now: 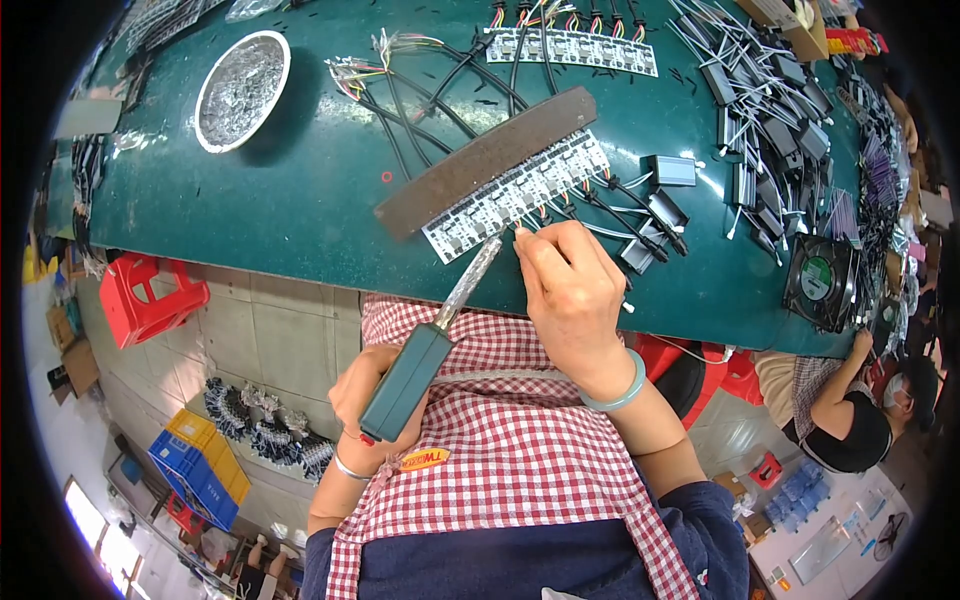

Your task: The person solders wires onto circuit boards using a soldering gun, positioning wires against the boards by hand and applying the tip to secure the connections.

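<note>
My left hand is wrapped round the green handle of a soldering iron. Its silvery barrel points up and away, with the tip close to the near edge of a white circuit board strip. Right beside that tip, my right hand pinches a thin wire at the board's edge; the finger pads are partly hidden. A long dark brown bar lies along the far side of the strip. Black cables run from the strip's right part towards small grey metal housings.
Another board strip with wires attached lies farther back. A white bowl of grey scraps stands at the left. Wired grey housings pile up at the right, near a black fan. A co-worker sits at the right.
</note>
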`<state>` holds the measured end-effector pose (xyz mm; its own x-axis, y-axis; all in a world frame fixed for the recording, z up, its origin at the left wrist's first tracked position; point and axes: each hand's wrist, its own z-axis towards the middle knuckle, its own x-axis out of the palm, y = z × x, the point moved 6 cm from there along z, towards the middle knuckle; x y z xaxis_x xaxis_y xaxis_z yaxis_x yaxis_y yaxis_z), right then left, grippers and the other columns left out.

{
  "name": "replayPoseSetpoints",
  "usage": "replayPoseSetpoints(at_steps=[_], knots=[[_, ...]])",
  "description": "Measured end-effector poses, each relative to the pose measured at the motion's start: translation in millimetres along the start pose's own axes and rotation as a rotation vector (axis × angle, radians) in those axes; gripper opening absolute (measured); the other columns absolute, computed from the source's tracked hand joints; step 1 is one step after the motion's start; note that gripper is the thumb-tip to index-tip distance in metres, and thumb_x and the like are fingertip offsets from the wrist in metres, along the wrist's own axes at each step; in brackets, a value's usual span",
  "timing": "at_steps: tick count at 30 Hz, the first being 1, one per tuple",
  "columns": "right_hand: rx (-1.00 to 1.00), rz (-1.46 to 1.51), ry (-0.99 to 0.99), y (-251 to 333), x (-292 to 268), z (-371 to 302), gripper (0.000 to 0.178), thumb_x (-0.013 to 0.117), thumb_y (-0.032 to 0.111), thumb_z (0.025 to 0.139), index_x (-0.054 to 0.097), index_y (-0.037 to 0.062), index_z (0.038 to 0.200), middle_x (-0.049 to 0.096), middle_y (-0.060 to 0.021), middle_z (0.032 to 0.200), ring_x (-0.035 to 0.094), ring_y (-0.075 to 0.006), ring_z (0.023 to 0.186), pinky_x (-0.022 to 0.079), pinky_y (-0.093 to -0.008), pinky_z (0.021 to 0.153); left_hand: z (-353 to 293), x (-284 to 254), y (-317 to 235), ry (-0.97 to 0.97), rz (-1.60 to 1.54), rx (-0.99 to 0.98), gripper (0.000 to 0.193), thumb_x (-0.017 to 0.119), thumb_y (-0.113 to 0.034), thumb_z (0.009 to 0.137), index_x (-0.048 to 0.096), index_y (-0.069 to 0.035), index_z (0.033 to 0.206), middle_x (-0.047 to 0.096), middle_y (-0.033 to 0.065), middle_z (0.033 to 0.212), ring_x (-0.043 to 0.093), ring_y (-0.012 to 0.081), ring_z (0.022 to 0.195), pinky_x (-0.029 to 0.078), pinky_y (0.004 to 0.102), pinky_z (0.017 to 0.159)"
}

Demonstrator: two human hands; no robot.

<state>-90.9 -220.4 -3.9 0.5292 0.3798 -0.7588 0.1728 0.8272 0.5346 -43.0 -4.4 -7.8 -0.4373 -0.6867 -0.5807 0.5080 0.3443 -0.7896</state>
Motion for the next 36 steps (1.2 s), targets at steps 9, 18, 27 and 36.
replayPoseSetpoints(at_steps=[9,18,27,36], knots=[[-0.01,-0.023,0.017,0.7,0.5,0.0,0.014,0.076,-0.004,0.077,0.068,-0.0001,0.087,0.058,-0.0087,0.077,0.06,-0.0231,0.065,0.048,-0.0333,0.055,4.2,-0.7,-3.1,0.03,-0.006,-0.025,0.017,0.075,-0.003,0.076,0.068,0.005,0.089,0.067,0.0163,0.085,0.067,0.0261,0.065,0.052,0.0316,0.057],[-0.012,-0.051,0.017,2.6,1.2,0.1,0.013,0.076,-0.004,0.077,0.067,-0.0006,0.086,0.058,-0.0088,0.076,0.059,-0.0228,0.064,0.048,-0.0333,0.054,4.2,-0.6,-3.0,0.017,-0.021,-0.022,0.018,0.075,-0.003,0.076,0.069,0.006,0.09,0.067,0.0164,0.084,0.067,0.0254,0.064,0.052,0.0317,0.056],[-0.019,-0.064,0.015,3.7,1.0,0.7,0.011,0.073,-0.003,0.077,0.067,-0.0014,0.086,0.056,-0.0088,0.076,0.059,-0.0227,0.065,0.048,-0.0331,0.054,-0.8,-6.7,-3.7,-0.025,0.009,0.008,0.022,0.077,-0.007,0.076,0.07,0.006,0.094,0.068,0.0178,0.085,0.068,0.0268,0.065,0.052,0.0321,0.057],[-0.001,-0.048,-0.008,3.3,2.2,0.9,0.012,0.076,-0.003,0.078,0.065,-0.0003,0.082,0.056,-0.0084,0.075,0.058,-0.0233,0.061,0.046,-0.0344,0.053,0.6,-0.6,-0.3,0.006,-0.023,-0.037,0.022,0.077,-0.005,0.075,0.07,0.005,0.093,0.068,0.0172,0.088,0.068,0.0267,0.067,0.052,0.032,0.057]])
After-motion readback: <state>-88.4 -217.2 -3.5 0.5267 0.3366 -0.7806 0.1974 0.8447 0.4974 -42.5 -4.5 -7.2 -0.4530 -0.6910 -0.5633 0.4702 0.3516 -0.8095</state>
